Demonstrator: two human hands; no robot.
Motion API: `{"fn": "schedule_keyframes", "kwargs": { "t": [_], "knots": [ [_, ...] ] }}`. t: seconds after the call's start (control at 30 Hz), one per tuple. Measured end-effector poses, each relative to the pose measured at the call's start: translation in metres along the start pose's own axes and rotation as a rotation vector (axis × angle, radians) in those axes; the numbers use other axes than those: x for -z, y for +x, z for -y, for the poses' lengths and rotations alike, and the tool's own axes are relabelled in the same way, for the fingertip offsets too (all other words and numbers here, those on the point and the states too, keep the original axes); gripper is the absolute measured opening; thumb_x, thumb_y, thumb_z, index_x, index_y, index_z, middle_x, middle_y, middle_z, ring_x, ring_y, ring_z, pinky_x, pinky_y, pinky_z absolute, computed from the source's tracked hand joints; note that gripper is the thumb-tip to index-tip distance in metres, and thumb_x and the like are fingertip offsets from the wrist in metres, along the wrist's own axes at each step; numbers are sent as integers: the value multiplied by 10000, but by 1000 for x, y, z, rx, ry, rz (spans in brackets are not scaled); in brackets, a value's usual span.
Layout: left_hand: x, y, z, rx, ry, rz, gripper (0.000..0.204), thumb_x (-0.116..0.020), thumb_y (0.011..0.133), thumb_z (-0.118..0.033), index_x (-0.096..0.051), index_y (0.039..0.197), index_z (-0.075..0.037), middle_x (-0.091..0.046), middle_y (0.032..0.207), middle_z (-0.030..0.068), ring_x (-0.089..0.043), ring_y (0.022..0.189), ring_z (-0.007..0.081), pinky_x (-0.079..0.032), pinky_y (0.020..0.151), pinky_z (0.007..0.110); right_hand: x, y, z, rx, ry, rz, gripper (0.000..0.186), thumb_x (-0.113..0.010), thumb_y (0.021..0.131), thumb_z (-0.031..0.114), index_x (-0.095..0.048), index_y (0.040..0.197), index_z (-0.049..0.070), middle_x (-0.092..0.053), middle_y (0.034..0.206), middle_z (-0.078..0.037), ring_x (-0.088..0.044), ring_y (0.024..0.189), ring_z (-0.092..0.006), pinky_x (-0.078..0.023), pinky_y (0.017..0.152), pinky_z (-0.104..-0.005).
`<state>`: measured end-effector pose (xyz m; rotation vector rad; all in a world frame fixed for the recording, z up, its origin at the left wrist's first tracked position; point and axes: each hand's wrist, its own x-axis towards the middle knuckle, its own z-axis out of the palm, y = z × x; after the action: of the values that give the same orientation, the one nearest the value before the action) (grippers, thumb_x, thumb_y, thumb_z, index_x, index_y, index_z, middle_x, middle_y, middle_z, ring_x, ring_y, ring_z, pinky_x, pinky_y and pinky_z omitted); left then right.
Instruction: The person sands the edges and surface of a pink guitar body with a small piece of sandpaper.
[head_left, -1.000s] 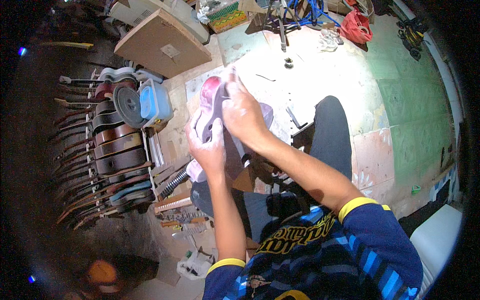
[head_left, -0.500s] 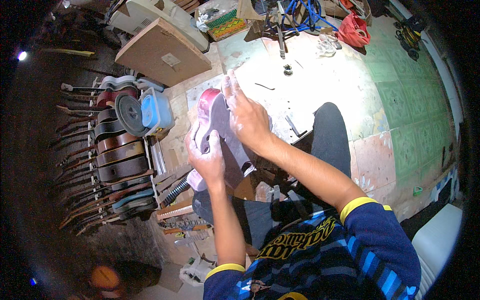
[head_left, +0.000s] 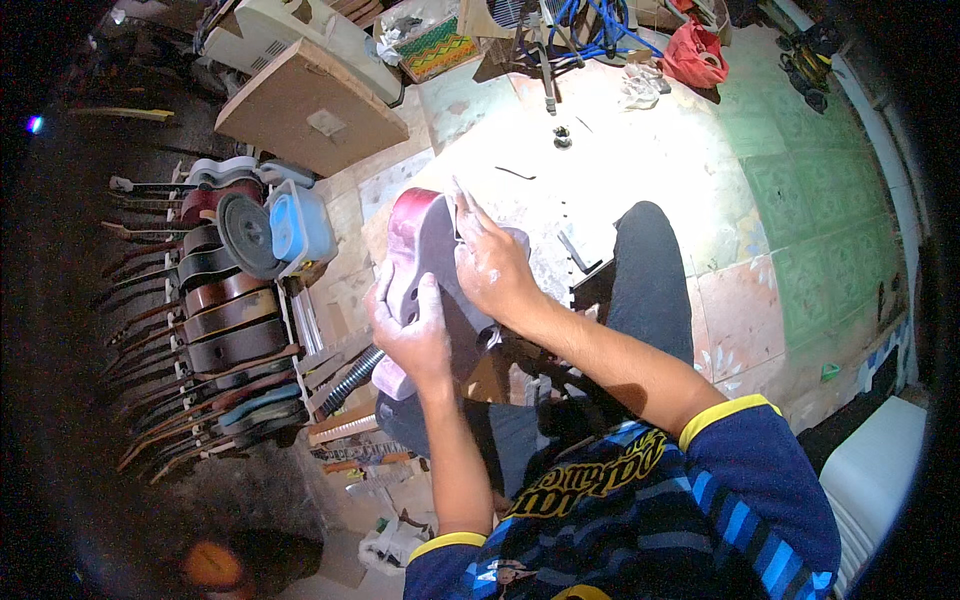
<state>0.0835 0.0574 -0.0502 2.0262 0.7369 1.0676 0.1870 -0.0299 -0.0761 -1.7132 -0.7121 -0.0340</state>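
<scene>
A small guitar body (head_left: 441, 262) stands tilted over my lap, its curved side pink-red and its face greyish, with pale dust on it. My left hand (head_left: 412, 325) grips its left side, thumb on the face near a dark hole and fingers behind the edge. My right hand (head_left: 490, 262) is at the upper right edge of the body, fingers pressed together and pointing up along it. Something thin and pale shows by those fingers, too small to make out. Both hands are dusted white. The underside of the body is hidden.
Several guitars (head_left: 235, 310) hang in a row at left, beside a clear tub with a blue lid (head_left: 287, 228). A wooden board (head_left: 315, 110) leans at the back. A black hex-key-like rod (head_left: 515, 173) and a small dark tool (head_left: 577, 252) lie on the brightly lit floor. A red bag (head_left: 697, 58) sits far right.
The guitar body has turned a little and sits slightly lower in view. My right hand has moved down along its edge, fingers tilted differently. My left hand keeps its grip.
</scene>
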Motion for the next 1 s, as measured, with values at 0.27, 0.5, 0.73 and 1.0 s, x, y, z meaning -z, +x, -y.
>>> {"fn": "schedule_keyframes", "kwargs": {
  "t": [0.27, 0.5, 0.73, 1.0],
  "knots": [
    [8, 19, -5, -91, 163, 130, 479, -889, 806, -172, -632, 1151, 40, -696, 1131, 165, -672, 1042, 253, -526, 971, 378, 9, -4, -41, -399, -16, 391, 541, -549, 892, 81, -571, 1427, 0, -619, 1362, -298, -597, 1256, -458, -519, 1040, -474],
    [2, 25, -41, 76, 136, 147, 565, -872, 741, -160, -631, 1228, -3, -730, 1066, 213, -722, 987, 335, -563, 891, 421, 34, 22, 37, 184, -202, 145, 574, -589, 834, 15, -647, 1392, 136, -599, 1470, -160, -741, 1018, -372, -622, 799, -439],
    [-3, 16, -43, 70, 108, 137, 447, -791, 776, -131, -693, 1202, -40, -749, 997, 244, -740, 941, 418, -580, 832, 463, 54, 29, 55, 362, -531, 358, 683, -698, 806, 49, -587, 1468, 173, -587, 1509, -67, -745, 821, -265, -613, 652, -370],
    [-2, 4, -32, 116, 99, 112, 494, -839, 760, -207, -677, 1187, -18, -741, 943, 242, -721, 891, 456, -579, 789, 505, 61, 49, 57, 417, -719, 375, 581, -610, 851, 68, -605, 1427, 141, -524, 1569, -65, -735, 732, -266, -617, 617, -382]
  ]
}}
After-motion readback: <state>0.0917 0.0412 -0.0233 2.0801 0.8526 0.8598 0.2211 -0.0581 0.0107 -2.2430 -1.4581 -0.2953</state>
